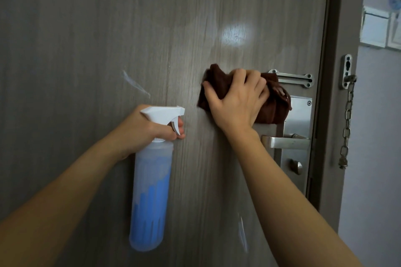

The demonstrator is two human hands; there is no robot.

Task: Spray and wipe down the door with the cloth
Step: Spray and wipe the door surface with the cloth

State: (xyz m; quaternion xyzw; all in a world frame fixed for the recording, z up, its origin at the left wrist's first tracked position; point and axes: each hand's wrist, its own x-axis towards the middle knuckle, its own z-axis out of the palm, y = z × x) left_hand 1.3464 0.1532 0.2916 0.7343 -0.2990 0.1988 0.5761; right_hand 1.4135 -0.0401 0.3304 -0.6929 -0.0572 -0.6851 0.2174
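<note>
A grey wood-grain door [108,28] fills most of the view. My right hand [235,102] presses a bunched dark brown cloth [274,108] against the door, just left of the metal lock plate, with its fingers curled over the cloth. My left hand [141,130] grips the neck of a clear spray bottle [150,191] holding blue liquid, with a finger on the white trigger; the nozzle points right, close to the door. Wet streaks shine on the door above the bottle and near the bottom.
A steel lever handle [284,142] and thumb-turn [296,167] sit on the lock plate under the cloth. A chain-guard track [291,78] is mounted above it. A door chain [347,119] hangs from the frame at right, next to a pale wall with switches.
</note>
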